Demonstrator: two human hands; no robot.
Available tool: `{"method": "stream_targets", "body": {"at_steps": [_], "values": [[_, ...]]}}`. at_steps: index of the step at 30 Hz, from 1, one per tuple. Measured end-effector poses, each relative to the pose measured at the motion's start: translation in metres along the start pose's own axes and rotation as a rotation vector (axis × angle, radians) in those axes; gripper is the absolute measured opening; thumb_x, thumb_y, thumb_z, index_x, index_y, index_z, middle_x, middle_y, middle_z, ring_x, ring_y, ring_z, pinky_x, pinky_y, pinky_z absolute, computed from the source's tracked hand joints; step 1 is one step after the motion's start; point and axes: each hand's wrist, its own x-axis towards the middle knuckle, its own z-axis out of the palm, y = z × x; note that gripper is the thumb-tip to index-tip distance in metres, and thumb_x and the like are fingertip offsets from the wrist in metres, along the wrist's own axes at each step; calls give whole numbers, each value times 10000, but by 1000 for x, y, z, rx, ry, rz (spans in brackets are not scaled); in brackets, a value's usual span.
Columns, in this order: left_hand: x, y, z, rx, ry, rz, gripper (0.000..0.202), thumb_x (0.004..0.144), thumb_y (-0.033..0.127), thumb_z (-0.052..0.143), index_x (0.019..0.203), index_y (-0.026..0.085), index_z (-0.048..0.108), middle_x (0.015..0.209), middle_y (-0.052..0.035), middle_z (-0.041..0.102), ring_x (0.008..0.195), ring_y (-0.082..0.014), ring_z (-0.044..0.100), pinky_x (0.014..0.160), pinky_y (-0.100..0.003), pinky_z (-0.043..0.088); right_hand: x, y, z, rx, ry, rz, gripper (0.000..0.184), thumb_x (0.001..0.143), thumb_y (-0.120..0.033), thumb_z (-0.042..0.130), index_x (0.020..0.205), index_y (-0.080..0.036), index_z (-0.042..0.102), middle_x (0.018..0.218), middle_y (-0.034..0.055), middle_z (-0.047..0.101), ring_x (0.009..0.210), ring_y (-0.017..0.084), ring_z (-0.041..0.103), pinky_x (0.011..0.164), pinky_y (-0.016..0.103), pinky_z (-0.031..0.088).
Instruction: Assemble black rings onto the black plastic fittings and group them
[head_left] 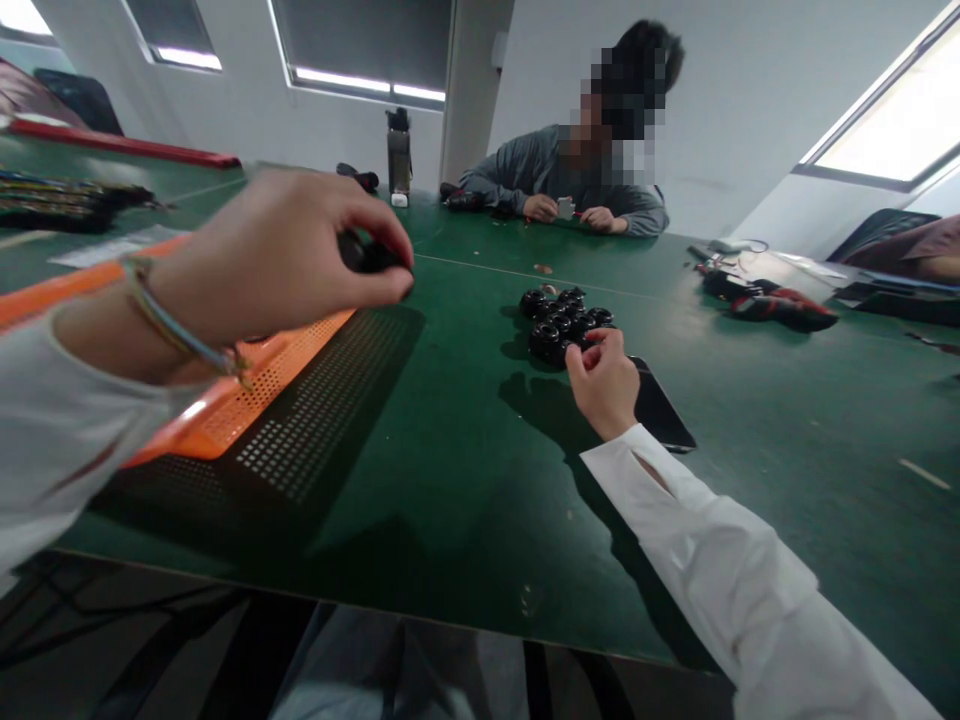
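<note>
My left hand (285, 250) is raised above the orange perforated tray (247, 395), its fingers pinched on a small black round part (365, 254). A braided band sits on that wrist. My right hand (604, 380) rests on the green table (465, 450) at the near edge of a cluster of several black round parts (562, 320), fingertips closed on one of them. Both arms wear white sleeves. A dark flat phone (664, 410) lies just right of my right hand.
A person in a grey top sits across the table holding something small (565, 207). A dark bottle (398, 150) stands at the far edge. Red and black items (772, 300) lie at the right, cables and tools (60, 198) at the far left.
</note>
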Motion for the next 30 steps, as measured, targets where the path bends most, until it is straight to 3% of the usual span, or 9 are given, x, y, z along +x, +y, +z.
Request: {"method": "stream_targets", "body": {"at_steps": [3, 6, 10, 14, 19, 25, 27, 29, 30], "values": [[-18, 26, 33, 243, -101, 103, 154, 743, 252, 618, 820, 139, 690, 886, -16, 574, 771, -123, 559, 762, -279, 438, -8, -5, 1, 159, -90, -171, 172, 730, -309, 498, 856, -196, 535, 563, -35, 492, 530, 148, 483, 566, 275, 353], [-34, 38, 77, 160, -165, 183, 91, 745, 171, 628, 829, 155, 659, 905, -40, 576, 787, -150, 565, 746, -275, 471, -19, -16, 1, 346, -396, -275, 167, 752, -337, 488, 812, -197, 558, 569, -31, 499, 516, 128, 462, 544, 267, 355], [-35, 19, 121, -72, -148, 93, 110, 737, 129, 637, 844, 151, 637, 929, -46, 570, 857, -164, 575, 802, -292, 488, -34, -32, -1, 662, -780, -252, 293, 798, -389, 443, 950, -174, 572, 689, -12, 544, 556, 113, 471, 545, 259, 378], [-26, -4, 141, -277, -88, -56, 160, 692, 145, 666, 841, 155, 610, 939, -45, 541, 890, -175, 574, 839, -335, 498, -41, -41, -1, 875, -994, -153, 300, 776, -418, 500, 961, -184, 534, 766, -13, 534, 551, 89, 445, 512, 242, 373], [-29, -9, 147, -412, -134, -22, 430, 601, 52, 614, 1009, 171, 551, 1161, -105, 451, 1189, -243, 453, 1034, -434, 394, -44, -41, 3, 924, -955, 19, 402, 663, -302, 648, 1005, -206, 460, 784, -28, 545, 628, 100, 504, 566, 241, 393], [-31, -16, 145, -495, -64, -132, 260, 720, 76, 488, 956, 167, 549, 1213, -110, 491, 1216, -236, 451, 1055, -482, 358, -49, -42, 2, 906, -894, 94, 398, 618, -227, 635, 952, -222, 419, 727, -59, 543, 636, 107, 527, 594, 252, 392], [-29, -20, 146, -612, -70, -247, 168, 774, 166, 502, 937, 163, 540, 1107, -91, 561, 1084, -223, 552, 946, -448, 470, -48, -42, 1, 909, -872, 127, 408, 610, -230, 648, 933, -229, 399, 720, -66, 548, 620, 105, 529, 571, 247, 388], [-28, -22, 148, -787, -124, -396, 137, 802, 269, 510, 890, 165, 504, 916, -52, 592, 824, -180, 633, 675, -327, 564, -48, -41, 0, 898, -854, 158, 425, 601, -262, 677, 900, -236, 377, 695, -75, 547, 585, 100, 520, 542, 241, 384], [-28, -23, 149, -856, -142, -461, 145, 812, 304, 502, 865, 170, 479, 835, -25, 580, 674, -142, 620, 526, -250, 529, -47, -41, 0, 891, -847, 169, 434, 601, -287, 689, 887, -239, 366, 680, -80, 543, 561, 97, 509, 524, 237, 379]]}}
